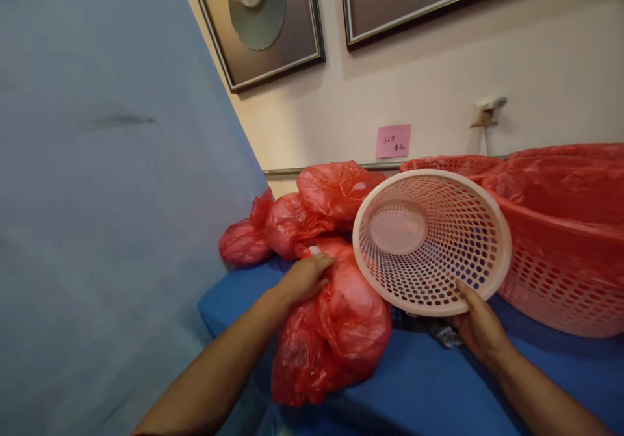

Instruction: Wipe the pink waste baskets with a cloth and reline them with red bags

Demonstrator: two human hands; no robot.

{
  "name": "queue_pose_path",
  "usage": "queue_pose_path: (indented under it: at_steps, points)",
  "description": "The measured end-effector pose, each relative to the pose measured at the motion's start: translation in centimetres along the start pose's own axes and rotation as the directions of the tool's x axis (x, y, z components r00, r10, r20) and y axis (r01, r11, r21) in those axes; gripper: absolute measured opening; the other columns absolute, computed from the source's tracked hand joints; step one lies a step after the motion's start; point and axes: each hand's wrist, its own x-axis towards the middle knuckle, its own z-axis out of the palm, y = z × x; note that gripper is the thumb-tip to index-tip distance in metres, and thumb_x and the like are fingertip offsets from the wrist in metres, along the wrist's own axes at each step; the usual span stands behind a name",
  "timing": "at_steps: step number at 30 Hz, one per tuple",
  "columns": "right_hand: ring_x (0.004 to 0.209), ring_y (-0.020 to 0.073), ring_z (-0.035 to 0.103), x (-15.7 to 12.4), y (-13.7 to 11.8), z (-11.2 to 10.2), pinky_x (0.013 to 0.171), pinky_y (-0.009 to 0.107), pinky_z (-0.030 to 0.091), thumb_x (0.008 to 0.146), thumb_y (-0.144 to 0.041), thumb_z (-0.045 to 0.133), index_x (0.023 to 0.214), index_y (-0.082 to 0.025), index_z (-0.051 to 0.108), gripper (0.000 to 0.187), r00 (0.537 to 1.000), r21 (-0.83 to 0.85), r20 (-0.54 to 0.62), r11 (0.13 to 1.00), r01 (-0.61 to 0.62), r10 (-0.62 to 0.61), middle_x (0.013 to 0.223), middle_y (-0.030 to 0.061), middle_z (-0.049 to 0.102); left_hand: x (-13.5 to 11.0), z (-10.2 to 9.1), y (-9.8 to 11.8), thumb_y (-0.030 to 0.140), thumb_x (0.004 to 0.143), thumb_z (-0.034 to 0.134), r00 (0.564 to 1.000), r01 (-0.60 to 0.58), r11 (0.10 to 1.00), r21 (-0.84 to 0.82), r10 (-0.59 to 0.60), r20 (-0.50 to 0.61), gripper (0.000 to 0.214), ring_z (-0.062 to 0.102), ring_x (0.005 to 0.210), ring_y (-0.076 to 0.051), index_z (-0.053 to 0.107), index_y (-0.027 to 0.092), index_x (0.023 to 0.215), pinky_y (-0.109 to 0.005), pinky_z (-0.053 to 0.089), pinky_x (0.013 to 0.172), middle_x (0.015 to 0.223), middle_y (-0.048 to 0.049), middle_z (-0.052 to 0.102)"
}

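Observation:
My left hand (308, 277) is closed on the gathered top of a full red plastic bag (358, 303), which rests on the blue surface. A pale pink perforated plastic basket (433, 293) is tilted with its mouth toward me. My right hand (480, 324) grips its lower right rim, the thumb inside and the fingers hidden underneath. The inside shows nothing but its bare bottom and holed wall. Behind the bag and left of the basket lie several more stuffed red bags (336, 189).
A large pink basket (560, 286) lined with red plastic stands at the right. The blue-covered surface (414, 377) runs beneath everything. A light blue panel (107, 228) rises at the left. On the wall are a pink note (393, 141), a socket (483, 114) and framed pictures (273, 33).

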Motion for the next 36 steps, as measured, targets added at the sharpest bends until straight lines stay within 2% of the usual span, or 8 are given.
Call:
queue_pose_path:
  at_steps: [10,13,18,23,26,29,32,36]
  points:
    - [0.098,0.0237,0.076,-0.5,-0.2,0.2,0.075,0.033,0.067,0.085,-0.038,0.071,0.118,-0.021,0.071,0.037,1.0,-0.005,0.017,1.0,-0.007,0.008,0.112,0.0054,0.077,-4.2,-3.6,1.7,0.017,0.077,0.052,0.933,0.14,0.972,-0.187,-0.193,-0.303,0.007,0.064,0.099,-0.02,0.049,0.022,0.074,-0.034,0.053,0.088,0.108,-0.0061,0.072]
    - [0.095,0.0242,0.076,-0.2,-0.1,0.0,0.073,0.034,0.067,0.086,-0.038,0.069,0.115,-0.02,0.072,0.034,1.0,-0.008,0.006,1.0,-0.024,0.025,0.108,0.0062,0.078,-4.7,-5.1,1.8,0.021,0.08,0.05,0.756,0.263,0.925,-0.275,-0.375,-0.537,0.009,0.053,0.068,-0.013,0.045,0.022,0.073,-0.024,0.048,0.065,0.074,0.0024,0.059]
    - [0.096,0.0225,0.076,-0.1,0.0,-0.2,0.075,0.032,0.067,0.086,-0.036,0.069,0.117,-0.021,0.07,0.035,0.999,0.0,0.037,1.0,-0.01,0.01,0.113,0.0059,0.077,-5.9,-11.4,0.4,0.019,0.08,0.056,0.296,0.422,0.83,-0.364,-0.506,-0.81,0.013,0.038,0.057,-0.008,0.046,0.02,0.071,-0.021,0.036,0.053,0.064,0.0083,0.043]
    - [0.095,0.0228,0.076,-0.4,-0.1,-0.1,0.076,0.031,0.066,0.087,-0.036,0.07,0.119,-0.018,0.07,0.037,0.999,-0.001,0.047,1.0,-0.005,0.005,0.11,0.0087,0.078,-5.8,-17.4,-3.4,0.03,0.088,0.059,0.206,0.621,0.754,-0.216,-0.423,-0.882,0.024,0.042,0.067,-0.008,0.044,0.02,0.073,-0.023,0.04,0.069,0.07,0.0088,0.04]
    - [0.093,0.0216,0.077,-0.4,-0.2,0.0,0.076,0.028,0.066,0.086,-0.035,0.071,0.119,-0.016,0.07,0.038,0.999,0.001,0.034,1.0,-0.014,0.014,0.111,0.0101,0.078,-5.3,-15.9,-6.3,0.031,0.09,0.055,0.155,0.675,0.713,-0.189,-0.388,-0.908,0.016,0.052,0.08,-0.013,0.044,0.021,0.084,-0.03,0.046,0.082,0.081,0.0061,0.046]
    - [0.093,0.0214,0.077,-0.3,-0.3,0.1,0.077,0.029,0.066,0.084,-0.035,0.073,0.12,-0.018,0.07,0.04,0.999,0.017,0.04,1.0,-0.013,0.012,0.114,0.0094,0.077,-5.4,-10.1,-8.2,0.026,0.087,0.054,0.245,0.668,0.721,-0.185,-0.448,-0.86,0.015,0.061,0.086,-0.02,0.048,0.018,0.099,-0.035,0.05,0.082,0.09,0.0002,0.058]
    - [0.093,0.0224,0.077,-0.4,-0.2,0.2,0.076,0.03,0.066,0.082,-0.034,0.074,0.113,-0.018,0.072,0.035,1.0,0.008,0.0,1.0,-0.005,0.005,0.108,0.0084,0.079,-6.5,-3.6,-8.8,0.027,0.082,0.056,0.502,0.618,0.774,-0.135,-0.521,-0.69,0.014,0.068,0.078,-0.021,0.057,0.02,0.094,-0.031,0.053,0.072,0.08,0.0007,0.065]
    - [0.098,0.0256,0.076,-0.9,0.3,0.3,0.081,0.032,0.065,0.075,-0.034,0.079,0.108,-0.015,0.073,0.038,0.999,-0.061,-0.014,0.997,0.044,-0.045,0.106,0.009,0.079,-8.1,-0.2,-9.1,0.026,0.077,0.057,0.651,0.584,0.806,-0.095,-0.535,-0.539,0.022,0.073,0.09,-0.029,0.062,0.02,0.098,-0.038,0.057,0.082,0.091,-0.0054,0.073]
